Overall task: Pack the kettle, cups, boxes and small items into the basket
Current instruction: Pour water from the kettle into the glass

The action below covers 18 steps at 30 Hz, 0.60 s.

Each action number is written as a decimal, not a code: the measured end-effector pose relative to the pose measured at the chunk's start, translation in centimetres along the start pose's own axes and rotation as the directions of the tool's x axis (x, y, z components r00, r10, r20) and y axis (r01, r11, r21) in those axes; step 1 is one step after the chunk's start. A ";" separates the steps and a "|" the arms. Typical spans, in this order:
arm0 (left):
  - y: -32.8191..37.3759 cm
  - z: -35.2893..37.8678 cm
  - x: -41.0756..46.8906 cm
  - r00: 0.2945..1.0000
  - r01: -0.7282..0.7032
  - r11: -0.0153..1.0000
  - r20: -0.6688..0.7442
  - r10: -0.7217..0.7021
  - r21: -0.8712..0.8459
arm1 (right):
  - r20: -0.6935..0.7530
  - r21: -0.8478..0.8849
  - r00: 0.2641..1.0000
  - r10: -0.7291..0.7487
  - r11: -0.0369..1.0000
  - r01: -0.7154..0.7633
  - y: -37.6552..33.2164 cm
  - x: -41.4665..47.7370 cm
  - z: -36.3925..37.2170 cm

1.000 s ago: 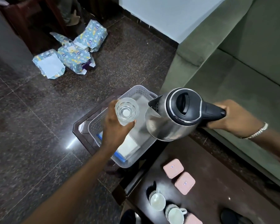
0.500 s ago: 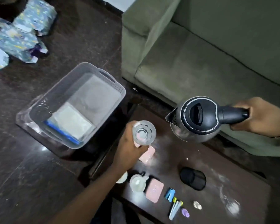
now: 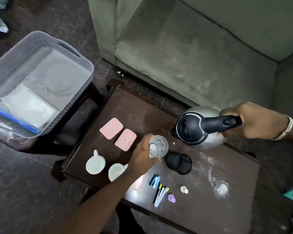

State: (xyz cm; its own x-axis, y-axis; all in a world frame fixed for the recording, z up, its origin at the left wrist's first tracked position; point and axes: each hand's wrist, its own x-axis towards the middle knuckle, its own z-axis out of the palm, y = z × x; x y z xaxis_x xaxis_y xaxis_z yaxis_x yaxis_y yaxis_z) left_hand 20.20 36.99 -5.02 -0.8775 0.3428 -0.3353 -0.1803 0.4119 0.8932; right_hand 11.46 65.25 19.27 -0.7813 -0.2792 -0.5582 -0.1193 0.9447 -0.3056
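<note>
Left hand (image 3: 140, 159): fingers wrapped round upright glass (image 3: 158, 146), over the table (image 3: 210, 208). Right hand (image 3: 254, 120): clasping handle of kettle (image 3: 197, 128), spout pointing left. Basket (image 3: 85, 65): far left of both, left hand nearer.

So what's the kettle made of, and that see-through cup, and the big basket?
The kettle looks like shiny steel, since its body reflects light, with a black plastic lid and handle. The cup is clear, probably glass, maybe plastic. The basket seems to be matte grey plastic, moulded in a woven pattern with holes.
</note>
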 end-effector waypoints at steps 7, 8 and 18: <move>-2.1 1.3 0.5 1.000 0.020 0.997 0.003 -0.020 0.073 | 0.005 -0.028 0.995 -0.102 0.994 0.102 0.3 -0.5 3.5; -2.4 1.3 0.6 1.000 0.025 0.997 0.006 -0.026 0.079 | 0.004 -0.028 0.994 -0.107 0.994 0.107 0.2 -0.4 4.0; -3.9 1.3 0.8 0.998 0.028 0.994 0.058 -0.035 0.104 | -0.008 -0.143 0.992 -0.125 0.982 0.123 -1.5 0.3 7.3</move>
State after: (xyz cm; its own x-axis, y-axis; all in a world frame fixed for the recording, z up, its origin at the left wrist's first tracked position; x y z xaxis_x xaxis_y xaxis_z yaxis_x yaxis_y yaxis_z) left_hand 20.73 36.77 -9.15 -0.8434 0.3769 -0.3829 -0.1580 0.5072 0.8472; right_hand 15.93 62.45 13.95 -0.7651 -0.3940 -0.5093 -0.3004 0.9180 -0.2588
